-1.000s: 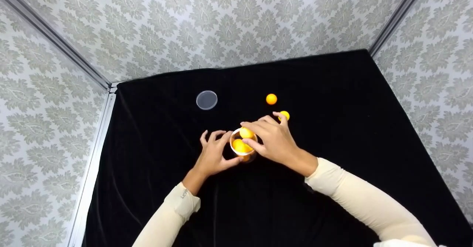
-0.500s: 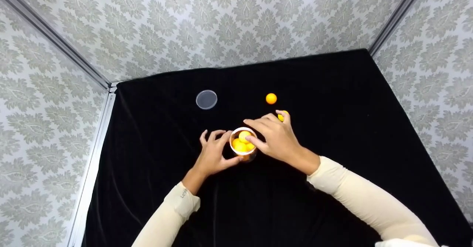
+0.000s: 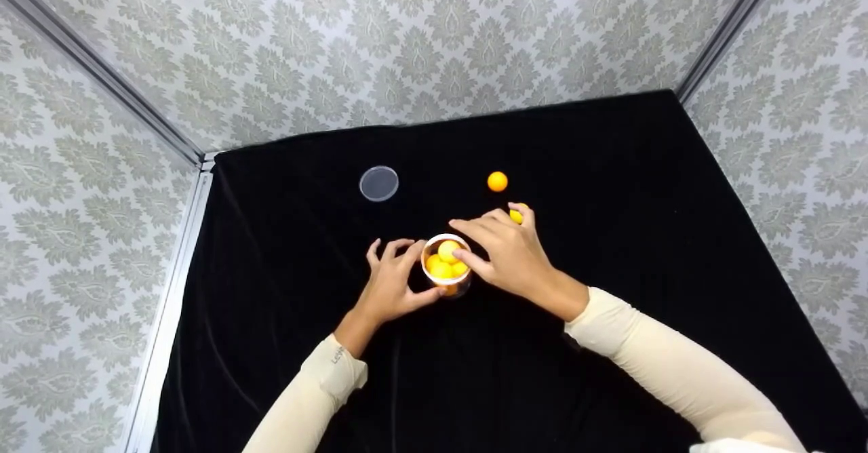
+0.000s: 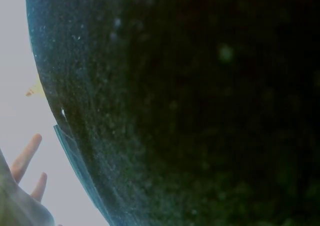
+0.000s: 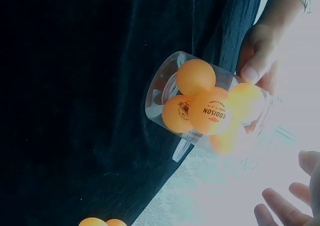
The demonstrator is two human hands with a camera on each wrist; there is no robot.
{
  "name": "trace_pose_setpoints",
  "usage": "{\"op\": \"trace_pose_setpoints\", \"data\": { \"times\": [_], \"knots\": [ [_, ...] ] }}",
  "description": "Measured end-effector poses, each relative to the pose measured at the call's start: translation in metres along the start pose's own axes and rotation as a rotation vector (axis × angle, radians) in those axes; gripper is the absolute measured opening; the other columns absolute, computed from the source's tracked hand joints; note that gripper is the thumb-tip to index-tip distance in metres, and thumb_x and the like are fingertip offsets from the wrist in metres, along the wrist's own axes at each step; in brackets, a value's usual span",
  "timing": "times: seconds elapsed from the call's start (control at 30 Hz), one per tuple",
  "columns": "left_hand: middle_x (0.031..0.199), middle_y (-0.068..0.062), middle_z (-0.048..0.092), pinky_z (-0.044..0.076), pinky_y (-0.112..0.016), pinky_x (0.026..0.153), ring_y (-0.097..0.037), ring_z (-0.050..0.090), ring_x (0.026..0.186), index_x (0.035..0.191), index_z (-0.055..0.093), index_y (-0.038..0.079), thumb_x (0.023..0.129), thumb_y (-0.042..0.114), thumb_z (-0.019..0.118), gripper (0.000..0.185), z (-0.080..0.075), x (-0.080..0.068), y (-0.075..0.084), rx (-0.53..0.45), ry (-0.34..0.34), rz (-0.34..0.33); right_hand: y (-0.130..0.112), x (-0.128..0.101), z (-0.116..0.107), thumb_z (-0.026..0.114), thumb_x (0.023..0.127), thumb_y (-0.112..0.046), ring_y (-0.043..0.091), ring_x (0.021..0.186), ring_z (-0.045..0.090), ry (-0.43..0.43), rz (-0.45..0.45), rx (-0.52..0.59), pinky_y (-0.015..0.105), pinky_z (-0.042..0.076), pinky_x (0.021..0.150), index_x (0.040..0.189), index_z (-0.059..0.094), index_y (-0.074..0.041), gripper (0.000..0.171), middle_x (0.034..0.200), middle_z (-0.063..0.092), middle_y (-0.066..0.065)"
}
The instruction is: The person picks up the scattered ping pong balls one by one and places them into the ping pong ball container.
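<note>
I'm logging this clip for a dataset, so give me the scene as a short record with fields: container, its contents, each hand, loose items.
container: clear jar, upright on black cloth
contents: several orange balls
left hand: grips the jar's side
right hand: fingers relaxed at the jar's rim, holding nothing
loose balls: far ball; near ball behind the right fingers
lid: flat on cloth, far left

Long cream sleeves, bare hands (image 3: 505, 256), small, perhaps printed, mark at left cuff

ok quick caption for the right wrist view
Left hand grips a clear jar of orange ping-pong balls on black cloth.
</note>
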State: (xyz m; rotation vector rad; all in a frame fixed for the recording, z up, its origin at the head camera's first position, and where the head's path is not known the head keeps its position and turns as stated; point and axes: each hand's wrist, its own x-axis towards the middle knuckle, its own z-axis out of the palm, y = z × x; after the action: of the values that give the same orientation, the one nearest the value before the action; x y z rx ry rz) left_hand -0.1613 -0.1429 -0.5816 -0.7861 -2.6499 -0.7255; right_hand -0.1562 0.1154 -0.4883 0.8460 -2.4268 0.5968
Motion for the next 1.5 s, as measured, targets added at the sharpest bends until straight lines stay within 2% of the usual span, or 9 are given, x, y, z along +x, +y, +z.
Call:
{"op": "trace_pose_setpoints", "data": {
  "times": [0.2, 0.7, 0.97, 1.5],
  "knots": [
    [0.127, 0.002, 0.069, 0.021, -0.075, 0.109, -0.025, 0.053, 0.127, 0.141, 0.056, 0.019, 0.077, 0.075, 0.07, 0.086, 0.0, -0.001, -0.001, 0.007, -0.006, -0.004, 0.002, 0.0, 0.0, 0.07, 0.094, -0.045, 0.016, 0.1, 0.066, -0.002, -0.001, -0.016, 0.061, 0.036, 0.102, 0.132, 0.069, -0.025, 0.043, 0.114, 0.076, -0.006],
    [0.127, 0.0, 0.068, 0.022, -0.076, 0.109, -0.025, 0.053, 0.127, 0.14, 0.057, 0.019, 0.074, 0.072, 0.074, 0.086, 0.001, -0.001, -0.001, 0.009, 0.007, -0.002, 0.014, -0.006, 0.004, 0.074, 0.091, -0.044, 0.016, 0.099, 0.067, 0.02, 0.029, -0.048, 0.063, 0.038, 0.102, 0.131, 0.069, -0.025, 0.044, 0.11, 0.077, -0.005],
    [0.125, -0.002, 0.069, 0.023, -0.077, 0.107, -0.027, 0.054, 0.126, 0.14, 0.057, 0.017, 0.075, 0.073, 0.073, 0.088, 0.001, -0.001, -0.002, 0.01, 0.018, 0.004, 0.031, -0.011, 0.007, 0.068, 0.095, -0.046, 0.018, 0.098, 0.067, -0.001, 0.073, -0.077, 0.065, 0.039, 0.102, 0.133, 0.068, -0.025, 0.044, 0.109, 0.077, -0.002],
    [0.119, -0.001, 0.071, 0.023, -0.077, 0.107, -0.029, 0.056, 0.125, 0.14, 0.057, 0.015, 0.075, 0.073, 0.073, 0.088, 0.002, -0.002, -0.002, 0.008, 0.034, 0.015, 0.067, -0.021, 0.021, 0.072, 0.093, -0.042, 0.021, 0.097, 0.067, 0.027, 0.135, -0.116, 0.065, 0.036, 0.102, 0.132, 0.069, -0.023, 0.043, 0.109, 0.077, -0.001]
  ]
}}
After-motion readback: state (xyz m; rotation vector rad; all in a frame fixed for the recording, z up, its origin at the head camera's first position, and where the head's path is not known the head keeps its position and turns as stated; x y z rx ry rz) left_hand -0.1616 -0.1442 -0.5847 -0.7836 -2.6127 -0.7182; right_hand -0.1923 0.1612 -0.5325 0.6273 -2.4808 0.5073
